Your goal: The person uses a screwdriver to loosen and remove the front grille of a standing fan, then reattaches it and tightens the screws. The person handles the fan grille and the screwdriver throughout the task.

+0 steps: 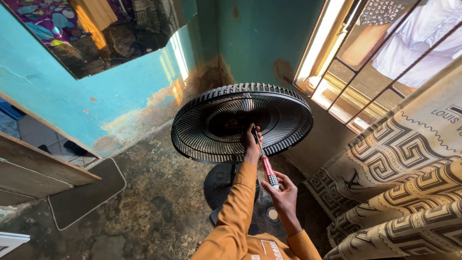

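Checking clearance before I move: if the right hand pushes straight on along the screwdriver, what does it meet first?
Most likely the fan guard hub, where the screwdriver tip points; the left hand sits beside that line. Depth is unclear.

Black fan grille [211, 120] showing just above the left hand [250, 144]. Red-and-white striped screwdriver handle [267, 169] sitting in the right hand [284, 192]. Orange sleeves [236, 212] trailing below. Beige, black-patterned curtain [399, 192] hanging right of the hands.

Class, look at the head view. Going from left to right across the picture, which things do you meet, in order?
Dark floor mat → black fan grille → left hand → red-handled screwdriver → right hand → patterned curtain.
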